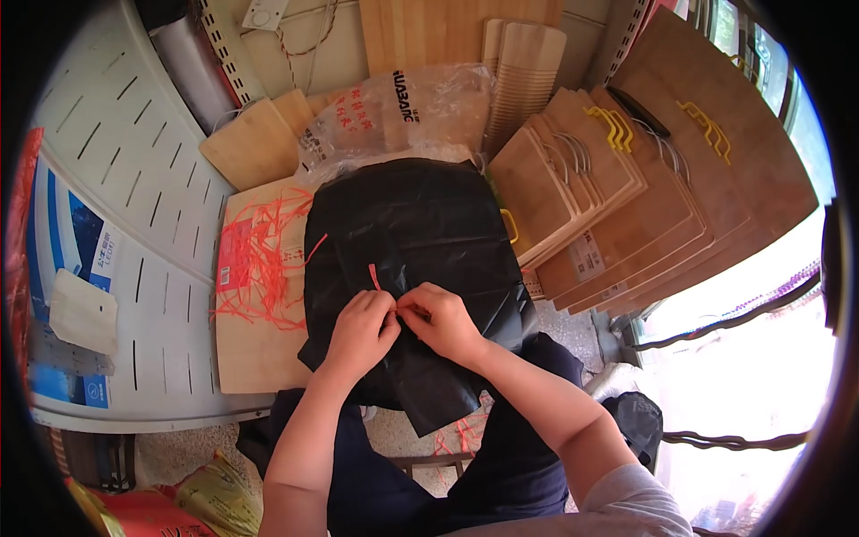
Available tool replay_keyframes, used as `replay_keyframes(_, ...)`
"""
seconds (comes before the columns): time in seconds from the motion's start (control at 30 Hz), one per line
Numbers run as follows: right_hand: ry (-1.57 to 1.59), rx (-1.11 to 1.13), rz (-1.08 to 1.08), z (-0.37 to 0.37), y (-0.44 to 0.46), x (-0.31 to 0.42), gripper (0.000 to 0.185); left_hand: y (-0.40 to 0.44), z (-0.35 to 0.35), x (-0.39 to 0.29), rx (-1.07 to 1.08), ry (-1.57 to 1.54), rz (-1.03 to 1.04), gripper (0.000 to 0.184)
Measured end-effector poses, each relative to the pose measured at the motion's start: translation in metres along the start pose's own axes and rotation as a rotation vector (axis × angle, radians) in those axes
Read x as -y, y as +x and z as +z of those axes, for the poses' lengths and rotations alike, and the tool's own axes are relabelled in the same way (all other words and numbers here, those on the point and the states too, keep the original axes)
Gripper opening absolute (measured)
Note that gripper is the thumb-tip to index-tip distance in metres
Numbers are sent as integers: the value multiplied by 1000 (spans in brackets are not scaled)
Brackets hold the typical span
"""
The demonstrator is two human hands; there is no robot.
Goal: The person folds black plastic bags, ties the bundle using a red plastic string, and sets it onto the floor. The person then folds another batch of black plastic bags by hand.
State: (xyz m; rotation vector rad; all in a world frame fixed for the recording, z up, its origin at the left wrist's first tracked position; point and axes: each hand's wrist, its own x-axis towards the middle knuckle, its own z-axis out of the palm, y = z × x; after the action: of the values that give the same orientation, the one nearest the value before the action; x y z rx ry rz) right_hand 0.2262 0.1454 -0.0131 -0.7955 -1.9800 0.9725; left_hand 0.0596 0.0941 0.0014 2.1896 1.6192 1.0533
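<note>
A large black plastic bag or sheet (403, 215) lies spread in front of me, over something flat. My left hand (365, 329) and my right hand (438, 320) meet above its lower half, both with fingers pinched. Between them they hold a thin piece of red string (374, 276), whose end sticks up past my left fingertips. A folded black strip (429, 389) hangs below my hands towards my knees. To the left, a tangle of red strings (277, 259) lies on a light wooden board (259, 358).
Wooden boards with yellow handles (617, 134) lean at the right. Clear plastic wrapping (403, 116) lies behind the black plastic. A grey slotted metal panel (170, 251) stands on the left, and coloured bags (215, 497) rest on the floor at lower left.
</note>
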Motion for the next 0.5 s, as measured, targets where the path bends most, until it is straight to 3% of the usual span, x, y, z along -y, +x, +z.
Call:
replay_keyframes(0.1, 16, 46, 42, -4, 2, -5, 12, 1, 3, -1, -35, 68, 51, 15)
replay_keyframes(0.17, 245, 259, 431, -11, 7, -4, 12, 2, 3, -4, -69, 71, 67, 15)
replay_keyframes(0.37, 522, 346, 576, -17, 12, -10, 13, 1, 1, -11, -66, 48, -43, 15)
replay_keyframes(0.5, 571, 349, 592, -16, 12, -14, 12, 2, -4, -16, -53, 108, 38, 12)
